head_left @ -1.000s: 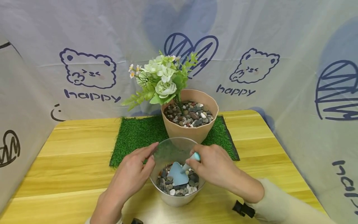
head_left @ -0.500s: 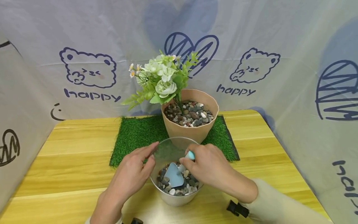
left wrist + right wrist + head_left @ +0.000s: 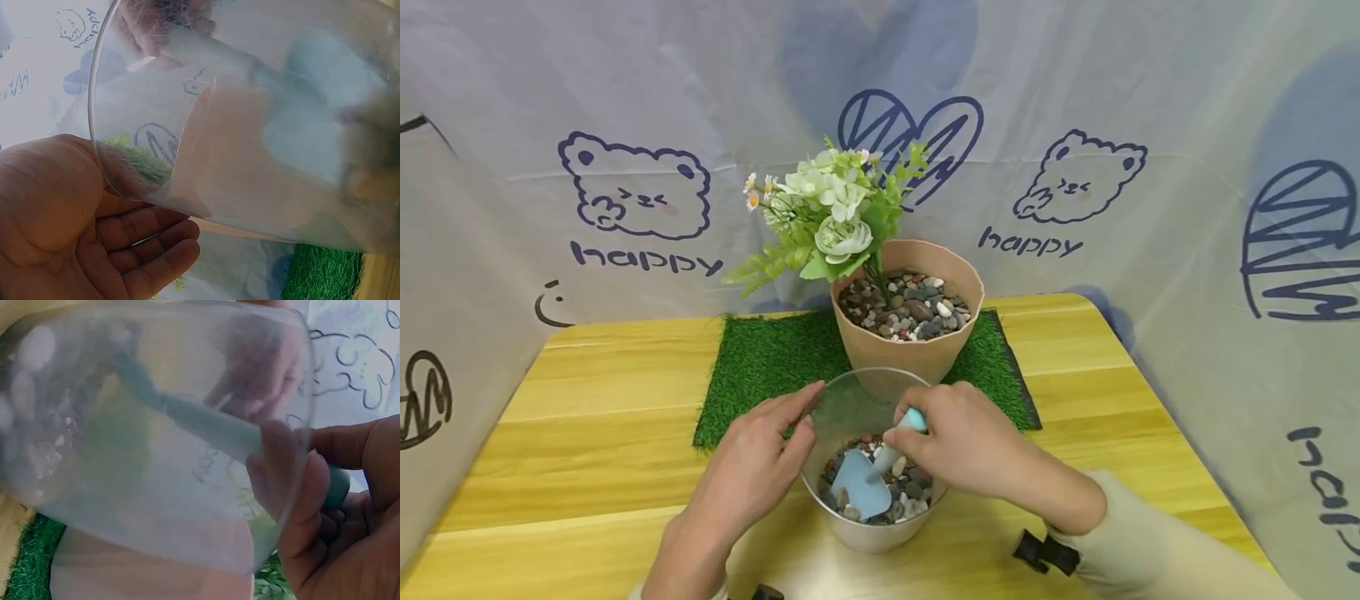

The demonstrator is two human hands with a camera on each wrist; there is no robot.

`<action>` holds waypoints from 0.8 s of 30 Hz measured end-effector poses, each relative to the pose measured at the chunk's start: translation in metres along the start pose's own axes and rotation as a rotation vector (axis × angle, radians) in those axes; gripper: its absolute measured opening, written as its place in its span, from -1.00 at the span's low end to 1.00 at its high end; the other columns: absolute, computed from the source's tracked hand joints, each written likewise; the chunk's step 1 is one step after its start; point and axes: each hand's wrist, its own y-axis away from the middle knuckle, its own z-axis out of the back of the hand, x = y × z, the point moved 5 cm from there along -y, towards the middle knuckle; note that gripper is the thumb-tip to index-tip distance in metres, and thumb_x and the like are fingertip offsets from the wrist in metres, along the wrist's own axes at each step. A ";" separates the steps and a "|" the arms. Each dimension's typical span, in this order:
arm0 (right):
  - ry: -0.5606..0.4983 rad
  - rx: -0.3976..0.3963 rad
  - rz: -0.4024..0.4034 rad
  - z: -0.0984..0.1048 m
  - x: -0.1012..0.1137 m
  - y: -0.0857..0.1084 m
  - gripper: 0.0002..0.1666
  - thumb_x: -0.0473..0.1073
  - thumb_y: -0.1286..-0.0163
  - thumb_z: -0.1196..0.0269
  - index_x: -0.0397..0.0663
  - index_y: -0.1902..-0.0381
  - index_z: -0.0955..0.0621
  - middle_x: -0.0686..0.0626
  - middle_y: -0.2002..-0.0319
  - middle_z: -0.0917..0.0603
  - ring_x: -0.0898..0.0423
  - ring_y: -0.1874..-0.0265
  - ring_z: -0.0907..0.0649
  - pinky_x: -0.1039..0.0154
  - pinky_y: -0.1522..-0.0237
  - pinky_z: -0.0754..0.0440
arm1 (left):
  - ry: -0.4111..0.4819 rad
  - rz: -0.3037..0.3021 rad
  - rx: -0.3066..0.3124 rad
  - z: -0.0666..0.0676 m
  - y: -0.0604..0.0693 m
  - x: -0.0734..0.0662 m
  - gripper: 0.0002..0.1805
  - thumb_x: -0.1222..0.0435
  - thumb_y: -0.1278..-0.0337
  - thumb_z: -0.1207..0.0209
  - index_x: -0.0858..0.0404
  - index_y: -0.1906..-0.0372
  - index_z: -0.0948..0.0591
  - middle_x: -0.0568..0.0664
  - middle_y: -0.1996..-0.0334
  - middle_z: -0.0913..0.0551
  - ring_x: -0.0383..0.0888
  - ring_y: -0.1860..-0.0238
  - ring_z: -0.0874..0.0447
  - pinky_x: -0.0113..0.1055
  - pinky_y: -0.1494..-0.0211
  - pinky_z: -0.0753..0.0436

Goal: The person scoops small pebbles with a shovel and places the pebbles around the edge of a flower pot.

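Note:
Stones lie at the bottom of a clear plastic bucket on the table. My left hand rests against the left outside of its rim; in the left wrist view its fingers run along the outer wall, fairly straight. With my right hand I grip the handle of a small light-blue trowel inside the bucket. Its blade tilts among the pebbles, a few of them lying against the lower edge. Seen from the right wrist, the fingers curl round the handle, partly through the cloudy wall.
Just behind the bucket, a peach flowerpot full of pebbles stands on a green turf mat. White and green flowers rise from it. A printed cloth hangs behind the wooden table.
The trowel blade has moved left and toward me through the stones, its handle shifting left with my right hand. My left hand has stayed at the rim.

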 end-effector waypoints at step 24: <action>-0.502 -0.098 -0.225 0.018 -0.039 0.035 -0.72 -0.08 -0.49 -0.36 -0.22 0.13 -0.72 -0.10 0.48 -0.73 0.03 0.69 -0.69 0.19 0.67 -0.68 | 0.003 0.009 0.004 -0.001 0.000 0.000 -0.51 0.24 -0.54 -0.11 0.01 -0.48 -0.56 0.03 -0.34 -0.67 -0.02 -0.18 -0.72 0.03 -0.18 -0.73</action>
